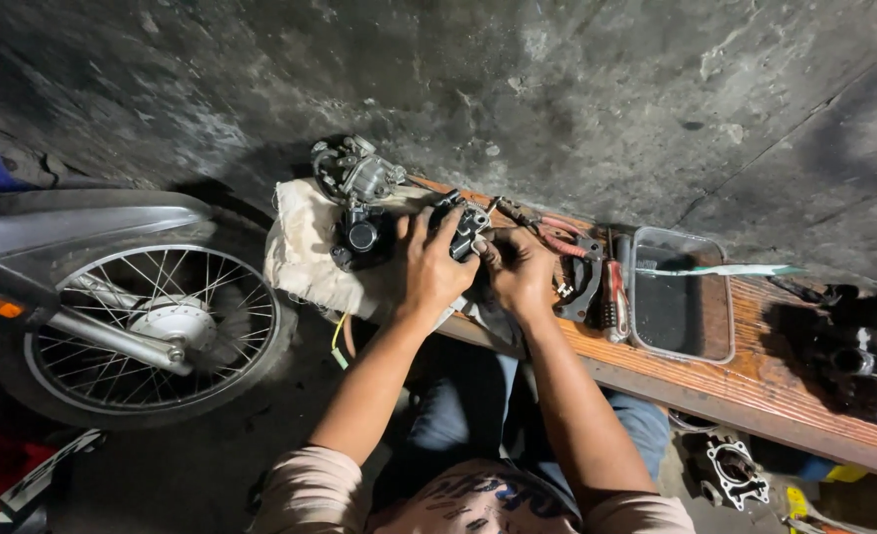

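My left hand [431, 265] grips a small black metal engine part [465, 225] over a dirty white cloth [305, 247] on a wooden bench [755, 386]. Pressed against that part from the right, my right hand [520, 269] has its fingers curled at the part's edge; whether it pinches something small I cannot tell. A second black part [361, 237] with a round bore lies on the cloth just left of my left hand. Behind it sits a grey carburettor-like assembly [354, 170].
A motorcycle wheel [147, 326] with spokes stands at the left. Pliers with red grips [547, 229], a red-handled tool [613, 297] and a clear tray [681, 302] lie right of my hands. Dark engine parts [869, 356] sit at the bench's far right; a cylinder block [730, 470] lies on the floor.
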